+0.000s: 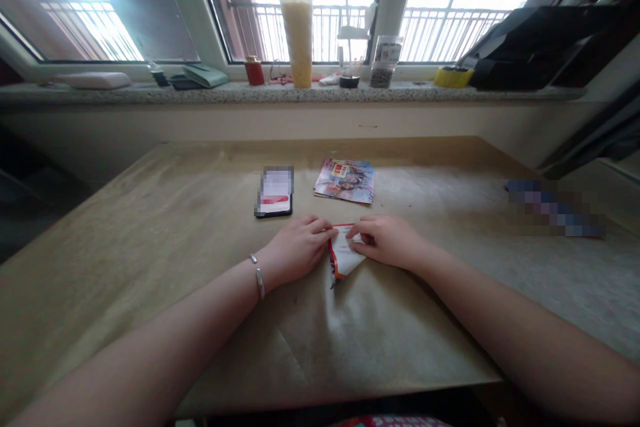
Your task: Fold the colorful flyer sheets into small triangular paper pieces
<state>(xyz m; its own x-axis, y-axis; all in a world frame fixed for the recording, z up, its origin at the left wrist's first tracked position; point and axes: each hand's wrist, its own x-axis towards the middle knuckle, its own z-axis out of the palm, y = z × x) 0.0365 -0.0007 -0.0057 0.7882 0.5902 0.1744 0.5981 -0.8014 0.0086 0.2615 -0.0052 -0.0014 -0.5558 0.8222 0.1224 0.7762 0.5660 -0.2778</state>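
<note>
A small printed sheet of paper (344, 255), folded to a point at its near end, lies on the table between my hands. Its upper face is mostly white with lines of print, and red and orange show along the left edge. My left hand (300, 247), with a silver bangle at the wrist, has its fingers together and holds down the paper's upper left edge. From the other side, my right hand (387, 241) has curled fingers gripping the paper's right part. Some of the right fingertips are hidden.
Beyond my hands, a stack of colourful printed sheets (345, 181) lies near a phone (275, 192). A blurred flat item (553, 208) is at the table's right. The windowsill (210, 95) holds a tall yellow drink cup (297, 43), a red-capped container (254, 72) and yellow tape (453, 77).
</note>
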